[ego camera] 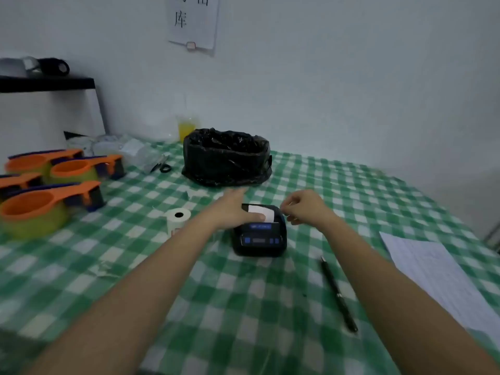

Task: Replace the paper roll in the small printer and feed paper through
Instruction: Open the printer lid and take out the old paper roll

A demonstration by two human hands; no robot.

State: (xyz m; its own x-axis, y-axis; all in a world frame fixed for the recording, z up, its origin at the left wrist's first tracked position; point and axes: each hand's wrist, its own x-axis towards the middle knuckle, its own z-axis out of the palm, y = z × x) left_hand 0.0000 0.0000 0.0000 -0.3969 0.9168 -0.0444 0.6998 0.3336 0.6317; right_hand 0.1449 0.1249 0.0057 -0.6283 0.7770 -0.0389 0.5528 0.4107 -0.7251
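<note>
The small printer [260, 234] sits near the middle of the counter [243, 307], on a green-and-white checked cloth, with a strip of white paper [263, 212] showing at its top. The left hand [235, 209] lies flat with fingers spread, its thumb touching the paper. The right hand [304, 205] hovers just beside the printer, fingertips curled together (whether they pinch the paper's edge I cannot tell). A paper roll [177, 221] stands upright left of the printer; a pen [338, 293] lies to its right.
</note>
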